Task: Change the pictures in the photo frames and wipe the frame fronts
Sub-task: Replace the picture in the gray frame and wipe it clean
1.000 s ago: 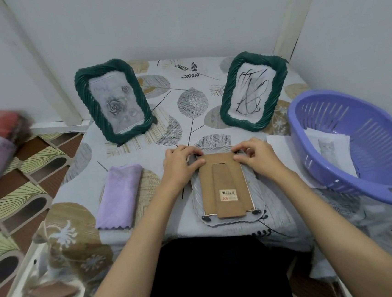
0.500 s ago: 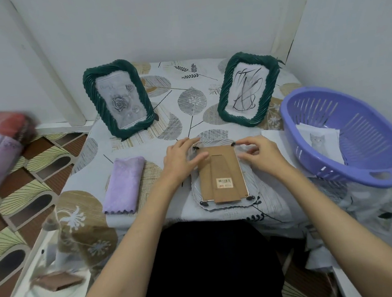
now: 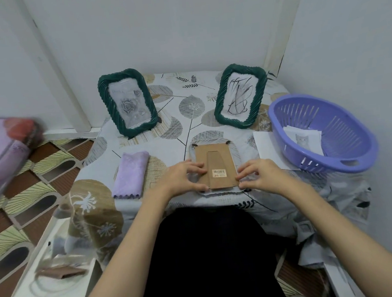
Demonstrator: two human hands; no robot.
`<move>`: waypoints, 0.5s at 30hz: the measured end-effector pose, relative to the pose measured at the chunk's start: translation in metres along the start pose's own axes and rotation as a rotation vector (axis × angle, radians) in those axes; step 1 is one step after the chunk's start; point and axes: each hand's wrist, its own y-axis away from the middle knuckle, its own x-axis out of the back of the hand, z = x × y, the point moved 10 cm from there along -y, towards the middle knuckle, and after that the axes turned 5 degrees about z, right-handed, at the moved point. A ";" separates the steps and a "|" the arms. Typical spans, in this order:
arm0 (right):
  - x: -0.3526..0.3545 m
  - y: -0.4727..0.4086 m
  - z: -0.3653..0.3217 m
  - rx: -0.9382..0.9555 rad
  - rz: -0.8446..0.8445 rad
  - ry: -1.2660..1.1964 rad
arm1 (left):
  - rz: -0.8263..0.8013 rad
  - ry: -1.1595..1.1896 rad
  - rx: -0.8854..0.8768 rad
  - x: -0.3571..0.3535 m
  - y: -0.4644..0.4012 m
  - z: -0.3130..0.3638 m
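Note:
A photo frame [image 3: 215,157] lies face down near the table's front edge, its brown cardboard back and stand up. My left hand [image 3: 183,178] pinches its near left corner with curled fingers and thumb. At the near right corner, the curled fingertips of my right hand [image 3: 262,175] pinch the edge. Two green rope-pattern frames stand at the back: the left one [image 3: 128,104] shows a grey rose picture, the right one [image 3: 240,95] a black scribble. A folded lilac cloth [image 3: 130,173] lies left of the face-down frame.
A purple plastic basket [image 3: 357,147] stands at the table's right edge with a cat picture [image 3: 303,139] inside. A white sheet [image 3: 265,146] lies beside it. The tablecloth [image 3: 187,115] hangs over the front. A low white stand [image 3: 47,282] sits on the floor at left.
Both hands have moved from the far corners of the face-down frame to its near corners. The view has shifted, so the table sits farther off.

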 end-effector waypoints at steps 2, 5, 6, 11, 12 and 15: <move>-0.002 0.000 -0.003 0.016 -0.002 0.044 | 0.035 -0.019 -0.007 0.000 0.002 -0.001; -0.001 0.002 -0.004 0.035 0.032 0.069 | 0.088 0.013 0.000 0.001 0.007 -0.003; -0.001 0.003 -0.004 0.042 0.047 0.071 | 0.112 0.023 0.001 0.002 0.008 -0.003; 0.000 0.009 -0.003 0.068 0.136 0.037 | 0.183 0.022 -0.027 0.001 0.010 -0.002; 0.000 0.009 -0.002 0.070 0.141 0.035 | 0.166 0.042 -0.017 0.000 0.010 -0.004; 0.000 0.008 -0.002 0.071 0.142 0.041 | 0.079 0.007 -0.016 -0.002 0.006 -0.005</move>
